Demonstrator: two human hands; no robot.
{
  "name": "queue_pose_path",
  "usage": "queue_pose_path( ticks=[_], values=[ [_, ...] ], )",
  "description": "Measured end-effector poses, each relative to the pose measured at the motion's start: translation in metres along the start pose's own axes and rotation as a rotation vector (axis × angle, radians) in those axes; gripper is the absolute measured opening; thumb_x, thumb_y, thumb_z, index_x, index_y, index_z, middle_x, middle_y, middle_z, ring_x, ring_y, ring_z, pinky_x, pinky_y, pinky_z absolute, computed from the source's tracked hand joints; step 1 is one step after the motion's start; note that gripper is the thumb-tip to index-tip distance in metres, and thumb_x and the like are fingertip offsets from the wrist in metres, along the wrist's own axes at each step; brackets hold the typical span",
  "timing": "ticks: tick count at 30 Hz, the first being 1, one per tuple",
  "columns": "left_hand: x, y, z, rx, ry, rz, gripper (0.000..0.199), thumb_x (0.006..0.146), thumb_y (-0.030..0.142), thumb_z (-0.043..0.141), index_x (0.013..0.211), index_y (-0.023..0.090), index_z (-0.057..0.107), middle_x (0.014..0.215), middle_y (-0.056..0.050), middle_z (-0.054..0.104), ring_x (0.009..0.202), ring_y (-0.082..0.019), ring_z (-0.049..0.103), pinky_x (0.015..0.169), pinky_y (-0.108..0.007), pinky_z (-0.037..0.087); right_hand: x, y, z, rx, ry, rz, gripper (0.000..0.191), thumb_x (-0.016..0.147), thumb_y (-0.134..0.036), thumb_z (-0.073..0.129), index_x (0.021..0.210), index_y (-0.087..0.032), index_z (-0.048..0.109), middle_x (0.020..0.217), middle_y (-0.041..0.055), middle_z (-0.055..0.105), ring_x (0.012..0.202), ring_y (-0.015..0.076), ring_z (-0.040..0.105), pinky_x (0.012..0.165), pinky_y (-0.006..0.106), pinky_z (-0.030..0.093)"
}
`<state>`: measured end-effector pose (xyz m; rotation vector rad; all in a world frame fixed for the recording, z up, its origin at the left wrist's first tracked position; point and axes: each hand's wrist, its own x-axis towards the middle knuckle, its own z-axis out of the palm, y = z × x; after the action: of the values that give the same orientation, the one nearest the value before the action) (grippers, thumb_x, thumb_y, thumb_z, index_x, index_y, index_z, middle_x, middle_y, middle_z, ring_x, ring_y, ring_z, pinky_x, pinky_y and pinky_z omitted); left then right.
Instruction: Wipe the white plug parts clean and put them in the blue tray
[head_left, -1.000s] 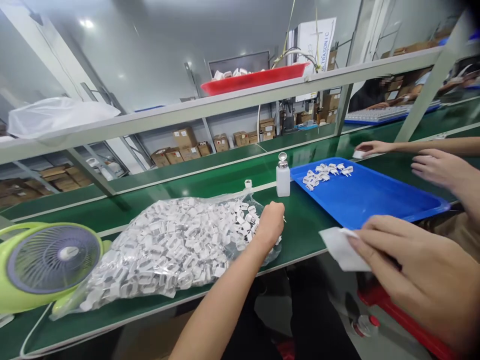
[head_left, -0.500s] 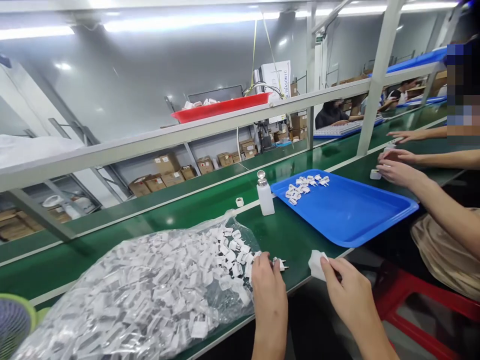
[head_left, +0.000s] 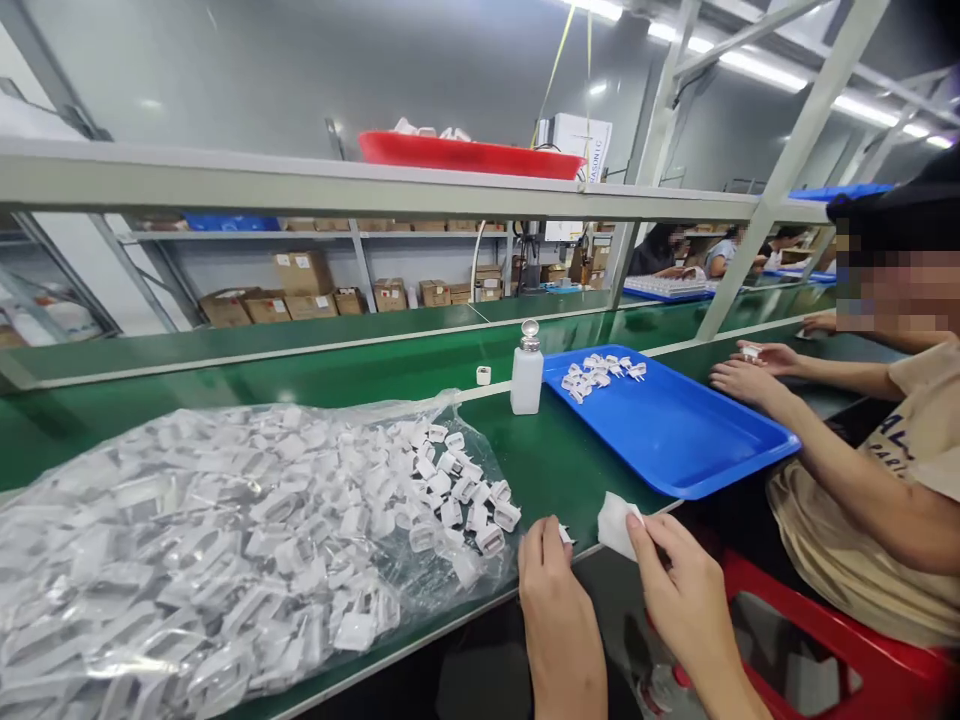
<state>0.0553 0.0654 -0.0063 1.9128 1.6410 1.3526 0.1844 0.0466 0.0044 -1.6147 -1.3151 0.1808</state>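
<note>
The left hand (head_left: 556,590) and right hand (head_left: 684,578) are bare, with slim fingers (head_left: 534,555) and uncovered wrists (head_left: 718,655).

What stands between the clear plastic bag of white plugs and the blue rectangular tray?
In the head view, a silver-topped, upright white bottle stands between them.

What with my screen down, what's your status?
Left hand holding white plug. Right hand pinching white wipe. Bag of white parts beside left hand. Bottle by blue tray, clear of hands.
</note>
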Motion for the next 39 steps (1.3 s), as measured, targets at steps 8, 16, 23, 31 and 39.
queue_pose_path(
  ticks=[8, 16, 23, 31, 39],
  values=[
    [-0.010, -0.010, -0.003, -0.007, 0.001, 0.082, 0.042, 0.094, -0.004, 0.043, 0.123, 0.016, 0.066, 0.114, -0.011, 0.070, 0.107, -0.027, 0.065, 0.090, -0.045, 0.059, -0.012, -0.001, 0.020, 0.041, -0.156, -0.226, 0.028, 0.106, -0.032, 0.044, 0.103, -0.021, 0.069, 0.092, 0.0042, 0.059, 0.082, 0.0177, 0.061, 0.077, 0.027, 0.049],
    [0.008, -0.015, -0.029, -0.039, -0.254, 0.085, 0.045, 0.090, -0.005, 0.044, 0.123, 0.019, 0.064, 0.102, -0.008, 0.065, 0.099, -0.026, 0.062, 0.086, -0.041, 0.055, -0.021, 0.008, 0.022, 0.070, -0.426, -0.435, 0.026, 0.105, -0.018, 0.041, 0.110, -0.023, 0.066, 0.098, 0.0057, 0.057, 0.091, 0.0193, 0.059, 0.083, 0.034, 0.050],
    [0.023, -0.018, -0.035, -0.235, -0.383, 0.078, 0.042, 0.090, -0.006, 0.036, 0.101, 0.020, 0.067, 0.105, -0.008, 0.063, 0.101, -0.022, 0.060, 0.082, -0.033, 0.057, -0.017, 0.006, 0.007, -0.019, -0.523, -0.488, 0.031, 0.103, -0.016, 0.045, 0.126, -0.025, 0.065, 0.099, 0.0074, 0.059, 0.092, 0.0231, 0.056, 0.081, 0.040, 0.048],
    [0.024, -0.024, -0.032, -0.300, -0.374, 0.071, 0.048, 0.082, -0.012, 0.035, 0.099, 0.020, 0.066, 0.099, -0.007, 0.061, 0.099, -0.021, 0.060, 0.081, -0.032, 0.060, -0.011, -0.003, 0.006, -0.007, -0.545, -0.417, 0.026, 0.106, -0.020, 0.038, 0.101, -0.021, 0.064, 0.095, 0.0053, 0.054, 0.086, 0.0194, 0.055, 0.078, 0.035, 0.047],
    [0.016, -0.038, -0.020, -0.282, -0.291, 0.153, 0.047, 0.085, -0.011, 0.035, 0.107, 0.018, 0.065, 0.095, -0.007, 0.060, 0.094, -0.020, 0.061, 0.071, -0.027, 0.063, 0.016, -0.015, 0.013, -0.030, -0.596, -0.351, 0.034, 0.109, -0.025, 0.035, 0.079, -0.021, 0.053, 0.085, -0.0002, 0.051, 0.075, 0.0139, 0.054, 0.070, 0.027, 0.044]
  ],
)
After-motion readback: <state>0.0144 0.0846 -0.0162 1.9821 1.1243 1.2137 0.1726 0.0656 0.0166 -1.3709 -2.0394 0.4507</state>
